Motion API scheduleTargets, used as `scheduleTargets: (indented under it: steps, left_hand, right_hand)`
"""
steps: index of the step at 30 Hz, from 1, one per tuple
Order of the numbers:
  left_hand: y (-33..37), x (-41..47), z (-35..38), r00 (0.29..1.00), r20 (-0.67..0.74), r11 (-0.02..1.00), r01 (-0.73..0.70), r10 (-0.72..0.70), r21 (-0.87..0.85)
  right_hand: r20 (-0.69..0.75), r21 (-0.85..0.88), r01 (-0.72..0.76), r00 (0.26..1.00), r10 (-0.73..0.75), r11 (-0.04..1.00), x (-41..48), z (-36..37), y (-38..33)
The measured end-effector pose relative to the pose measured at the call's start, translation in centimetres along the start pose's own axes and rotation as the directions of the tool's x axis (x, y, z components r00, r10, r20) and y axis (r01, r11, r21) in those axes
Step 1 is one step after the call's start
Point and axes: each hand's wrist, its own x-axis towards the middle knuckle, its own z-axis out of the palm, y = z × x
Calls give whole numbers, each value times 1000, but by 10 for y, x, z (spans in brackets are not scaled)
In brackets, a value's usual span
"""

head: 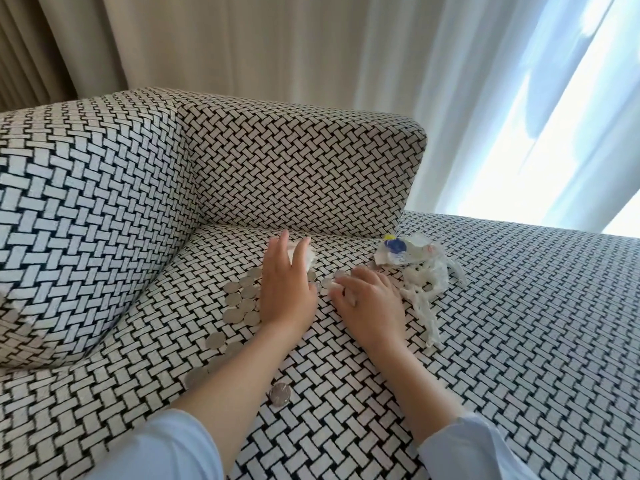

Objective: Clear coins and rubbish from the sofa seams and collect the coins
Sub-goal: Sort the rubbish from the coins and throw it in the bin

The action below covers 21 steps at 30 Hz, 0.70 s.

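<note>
Several silver coins (242, 299) lie in a cluster on the black-and-white woven sofa seat (346, 393), with more coins (215, 340) trailing toward me and a single coin (280, 393) between my forearms. My left hand (285, 289) rests beside the cluster, fingers curled around a white crumpled tissue (304, 259) near the back seam. My right hand (369, 301) lies palm down, its fingertips on small coins (327, 283). Crumpled clear plastic wrapping (420, 275) with a blue and yellow print lies just right of my right hand.
The sofa back cushion (298, 174) rises behind the hands and the armrest (86, 216) stands at the left. The seat extends to the right toward a bright window with sheer white curtains (519, 98). Beige curtains hang behind the sofa.
</note>
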Motion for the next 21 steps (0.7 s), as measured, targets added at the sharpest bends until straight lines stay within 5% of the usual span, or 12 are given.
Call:
scheduleTargets:
  steps: [12, 21]
  left_hand:
    - [-3, -4, 0, 998, 15, 984, 57, -60, 167]
    - [-2, -7, -2, 991, -136, 1000, -8, 8, 1]
  right_hand:
    - [33, 40, 14, 999, -16, 999, -2, -3, -4]
    - [-42, 7, -34, 999, 34, 999, -4, -5, -7]
